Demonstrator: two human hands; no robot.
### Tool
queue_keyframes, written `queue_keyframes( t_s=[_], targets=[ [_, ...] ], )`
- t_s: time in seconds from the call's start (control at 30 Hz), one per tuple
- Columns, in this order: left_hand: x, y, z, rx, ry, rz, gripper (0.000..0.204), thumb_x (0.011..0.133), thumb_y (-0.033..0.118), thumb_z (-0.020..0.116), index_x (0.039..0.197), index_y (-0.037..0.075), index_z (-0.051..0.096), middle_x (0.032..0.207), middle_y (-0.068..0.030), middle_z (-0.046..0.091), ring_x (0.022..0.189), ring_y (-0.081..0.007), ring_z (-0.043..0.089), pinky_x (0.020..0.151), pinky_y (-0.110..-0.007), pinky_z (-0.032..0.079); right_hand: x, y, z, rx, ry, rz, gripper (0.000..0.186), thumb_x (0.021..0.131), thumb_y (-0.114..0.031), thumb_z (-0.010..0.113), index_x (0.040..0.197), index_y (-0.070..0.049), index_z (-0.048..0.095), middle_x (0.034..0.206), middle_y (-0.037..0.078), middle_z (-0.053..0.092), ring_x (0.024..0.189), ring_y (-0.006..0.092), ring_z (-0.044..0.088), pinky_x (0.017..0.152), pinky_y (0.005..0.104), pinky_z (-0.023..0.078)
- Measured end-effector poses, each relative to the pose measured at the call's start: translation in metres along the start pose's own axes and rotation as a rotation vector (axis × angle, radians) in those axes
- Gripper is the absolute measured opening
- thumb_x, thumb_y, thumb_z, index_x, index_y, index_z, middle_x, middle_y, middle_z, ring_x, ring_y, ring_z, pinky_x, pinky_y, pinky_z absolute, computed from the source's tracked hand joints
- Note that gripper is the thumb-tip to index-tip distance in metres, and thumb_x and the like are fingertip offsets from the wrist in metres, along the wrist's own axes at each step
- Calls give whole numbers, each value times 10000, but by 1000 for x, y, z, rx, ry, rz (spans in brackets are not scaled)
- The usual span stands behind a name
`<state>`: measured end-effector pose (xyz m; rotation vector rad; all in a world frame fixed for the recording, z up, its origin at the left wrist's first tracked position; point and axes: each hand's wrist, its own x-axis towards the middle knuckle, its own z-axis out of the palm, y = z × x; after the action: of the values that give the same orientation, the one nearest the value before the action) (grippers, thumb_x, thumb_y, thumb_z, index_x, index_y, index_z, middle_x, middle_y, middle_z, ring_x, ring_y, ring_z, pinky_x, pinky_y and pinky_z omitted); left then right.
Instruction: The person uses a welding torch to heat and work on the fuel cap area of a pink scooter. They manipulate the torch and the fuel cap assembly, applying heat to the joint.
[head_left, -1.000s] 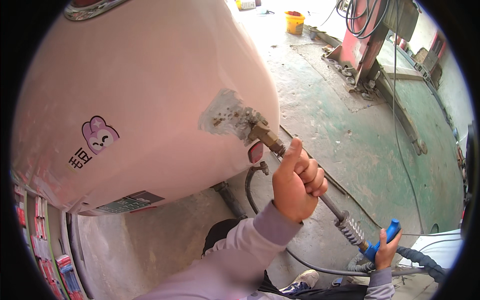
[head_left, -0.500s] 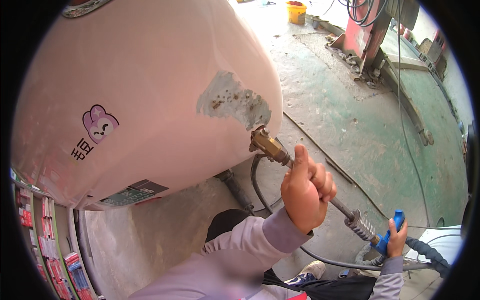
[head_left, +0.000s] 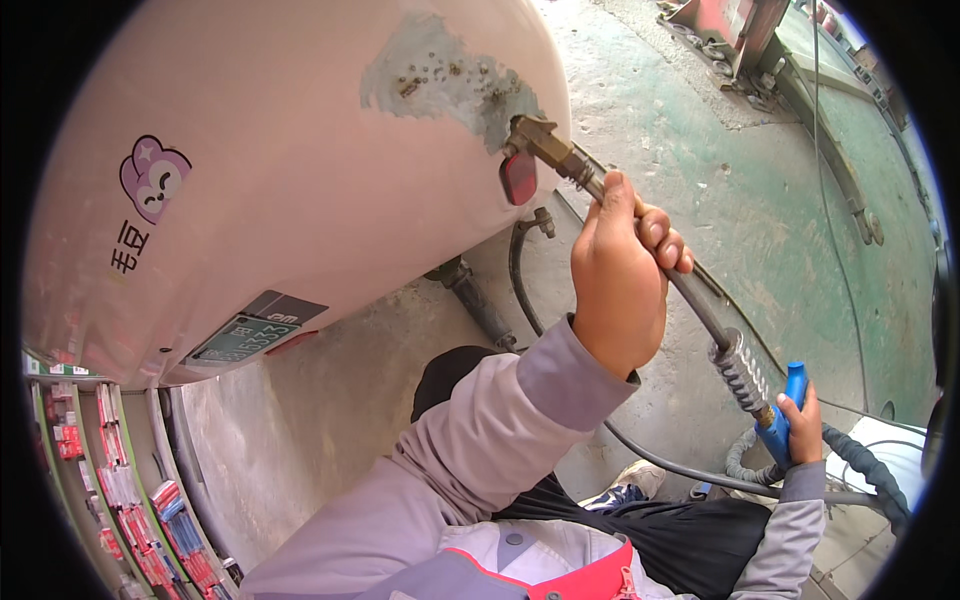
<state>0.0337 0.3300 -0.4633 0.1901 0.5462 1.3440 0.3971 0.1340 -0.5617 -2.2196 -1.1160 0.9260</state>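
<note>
Right hand (head_left: pixel 804 430) wrapped round the blue handle (head_left: pixel 795 380), left hand (head_left: pixel 620 275) gripping the tool shaft (head_left: pixel 700 308), and we're off the red reflector (head_left: pixel 518 182): the brass head (head_left: pixel 548 143) reaches the grey patch's (head_left: pixel 440 75) lower corner, seemingly back within working reach!

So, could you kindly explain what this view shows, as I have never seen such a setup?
There is no robot here: these are a person's bare hands, seen from above by a fisheye camera worn on the head, so straight edges look bent. The left hand grips a metal rod; the right hand holds its blue handle, just past a spring. The rod's brass-coloured head is at the lower edge of a grey patch on a pink car; I cannot tell whether they touch. The car also has a red reflector and a cartoon sticker.
</note>
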Motion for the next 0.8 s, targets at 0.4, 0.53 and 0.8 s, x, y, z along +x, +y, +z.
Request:
queue_keyframes(
  t_s=[0.4, 0.53, 0.8],
  targets=[
    [3, 9, 0, 33, -51, -8, 332, 1100, 323, 395, 823, 140, 375, 739, -10, 370, 688, -172, 400, 693, -396, 427, 10, 4, 12, -57, -90, 9, 930, 822, -353, 684, 1474, 185, 296, 1315, 285, 552, 1154, 308, 576, 1010, 348, 444],
    [4, 14, 1, 29, -60, -33, 332, 1098, 318, 402, 824, 131, 392, 747, -23, 416, 703, -186, 445, 708, -404, 446, 9, -3, 17, -103, -68, -14, 906, 818, -340, 678, 1466, 180, 315, 1277, 282, 569, 1123, 302, 587, 991, 350, 454],
    [14, -22, -40, 94, -93, 136, 460, 1093, 457, 346, 935, 71, 539, 824, -72, 579, 759, -192, 538, 762, -368, 473, 9, -14, 12, -118, -167, 73, 908, 811, -336, 666, 1464, 186, 313, 1300, 305, 562, 1152, 329, 580, 1004, 355, 449]
  ],
)
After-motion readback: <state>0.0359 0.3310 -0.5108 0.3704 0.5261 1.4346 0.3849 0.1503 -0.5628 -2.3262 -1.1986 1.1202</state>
